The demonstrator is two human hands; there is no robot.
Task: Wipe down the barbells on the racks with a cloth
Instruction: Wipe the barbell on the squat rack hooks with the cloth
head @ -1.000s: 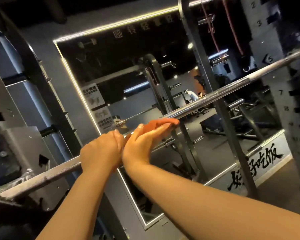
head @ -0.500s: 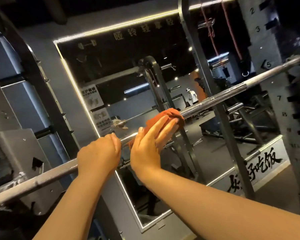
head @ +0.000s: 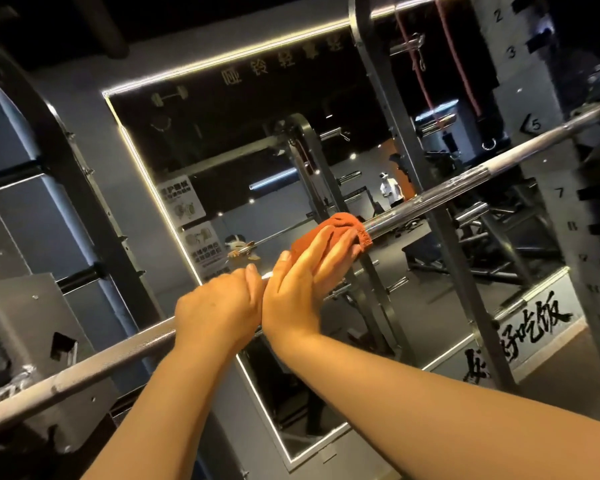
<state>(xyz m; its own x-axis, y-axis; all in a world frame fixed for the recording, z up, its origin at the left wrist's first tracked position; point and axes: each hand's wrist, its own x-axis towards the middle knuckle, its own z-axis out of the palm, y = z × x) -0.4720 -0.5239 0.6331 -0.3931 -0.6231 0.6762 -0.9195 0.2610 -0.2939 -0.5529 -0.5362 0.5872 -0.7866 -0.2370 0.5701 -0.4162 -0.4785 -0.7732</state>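
Observation:
A long steel barbell (head: 458,188) runs from lower left to upper right across the rack. My left hand (head: 219,308) grips the bar near its middle, fingers curled over it. Just to its right, my right hand (head: 309,275) presses an orange cloth (head: 329,226) around the bar, fingers mostly straight and wrapped over the cloth. The bar under the cloth and under both hands is hidden.
A rack upright (head: 426,188) stands behind the bar, a numbered post (head: 565,223) at the right, and a grey metal rack part (head: 25,306) at the left. Behind is a large lit mirror (head: 257,161) on the wall.
My right hand has slid the cloth back and forth along the bar, out to the right and now nearer the left hand again. The left hand kept its grip.

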